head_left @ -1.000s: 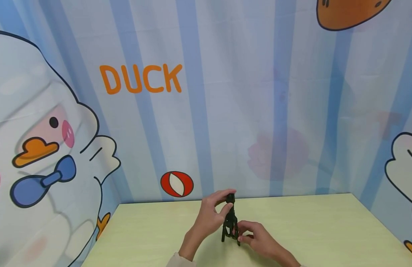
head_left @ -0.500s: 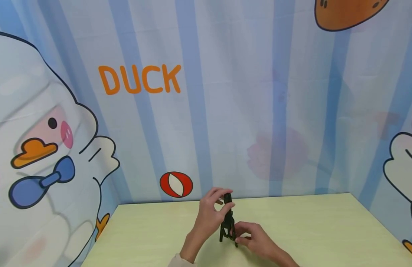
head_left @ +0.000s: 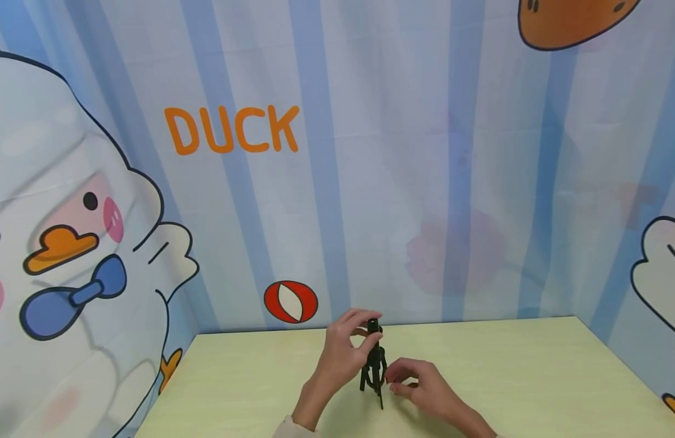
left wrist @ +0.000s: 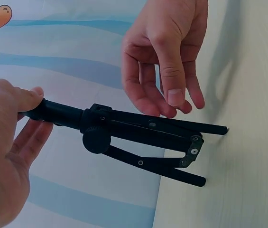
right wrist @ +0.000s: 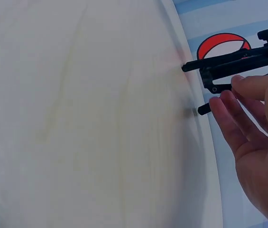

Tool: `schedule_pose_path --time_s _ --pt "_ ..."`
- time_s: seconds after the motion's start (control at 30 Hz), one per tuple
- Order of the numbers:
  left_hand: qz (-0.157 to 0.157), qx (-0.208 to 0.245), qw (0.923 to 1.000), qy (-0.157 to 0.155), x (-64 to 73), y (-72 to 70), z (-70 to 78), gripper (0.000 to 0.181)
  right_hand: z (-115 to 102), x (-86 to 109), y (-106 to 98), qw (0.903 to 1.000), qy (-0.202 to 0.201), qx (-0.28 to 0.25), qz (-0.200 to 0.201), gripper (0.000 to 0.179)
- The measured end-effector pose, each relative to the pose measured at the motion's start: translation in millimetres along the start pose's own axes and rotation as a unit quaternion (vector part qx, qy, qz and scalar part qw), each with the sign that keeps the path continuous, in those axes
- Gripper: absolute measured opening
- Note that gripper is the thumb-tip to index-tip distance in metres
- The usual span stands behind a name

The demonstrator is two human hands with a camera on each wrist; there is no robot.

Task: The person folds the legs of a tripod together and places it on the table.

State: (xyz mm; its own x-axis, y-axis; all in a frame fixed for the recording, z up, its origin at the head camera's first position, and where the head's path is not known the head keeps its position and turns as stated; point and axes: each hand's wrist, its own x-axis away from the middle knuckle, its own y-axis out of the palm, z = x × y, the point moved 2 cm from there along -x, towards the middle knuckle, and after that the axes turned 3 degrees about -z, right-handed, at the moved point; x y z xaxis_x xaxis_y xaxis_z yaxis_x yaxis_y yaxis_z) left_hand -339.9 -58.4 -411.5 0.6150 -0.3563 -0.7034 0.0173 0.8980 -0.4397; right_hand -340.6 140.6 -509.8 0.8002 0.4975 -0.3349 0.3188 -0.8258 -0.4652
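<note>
A small black tripod point(head_left: 375, 368) stands near the middle of the table, its legs only partly spread. In the left wrist view its round knob point(left wrist: 96, 139), hinged leg braces point(left wrist: 193, 151) and leg tips show. My left hand point(head_left: 342, 351) pinches the top of the tripod's column between thumb and fingers. Just right of the legs is my right hand point(head_left: 425, 389), fingers loosely bent and gripping nothing. In the left wrist view the right fingertips point(left wrist: 174, 97) hover right beside one leg. In the right wrist view they overlap the lower legs point(right wrist: 204, 109).
The pale yellow table point(head_left: 507, 359) extends to both sides of the hands. Behind it hangs a blue striped curtain point(head_left: 392, 182) with cartoon ducks, a red ball print point(head_left: 307, 302) and orange lettering.
The tripod has turned about its column, so one leg now points toward the head camera. My right fingers have come slightly off the leg, to the right. The left hand still holds the top.
</note>
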Motion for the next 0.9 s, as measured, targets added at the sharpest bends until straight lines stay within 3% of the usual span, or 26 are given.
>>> schedule_pose_path --time_s 0.3,0.63,0.9 --pt "-0.012 0.010 0.9999 -0.008 2.0 -2.0 0.0 0.040 1.1 -2.1 -2.1 0.9980 0.023 -0.005 0.058 0.026" --pt "-0.033 0.035 0.9987 -0.017 2.8 -4.3 -0.5 0.045 1.0 -3.1 3.7 0.9983 0.020 -0.054 0.001 0.025" --pt "-0.042 0.070 0.9957 -0.043 3.9 -7.2 -0.6 0.048 -0.3 -3.9 5.0 0.9982 -0.001 -0.050 -0.033 0.022"
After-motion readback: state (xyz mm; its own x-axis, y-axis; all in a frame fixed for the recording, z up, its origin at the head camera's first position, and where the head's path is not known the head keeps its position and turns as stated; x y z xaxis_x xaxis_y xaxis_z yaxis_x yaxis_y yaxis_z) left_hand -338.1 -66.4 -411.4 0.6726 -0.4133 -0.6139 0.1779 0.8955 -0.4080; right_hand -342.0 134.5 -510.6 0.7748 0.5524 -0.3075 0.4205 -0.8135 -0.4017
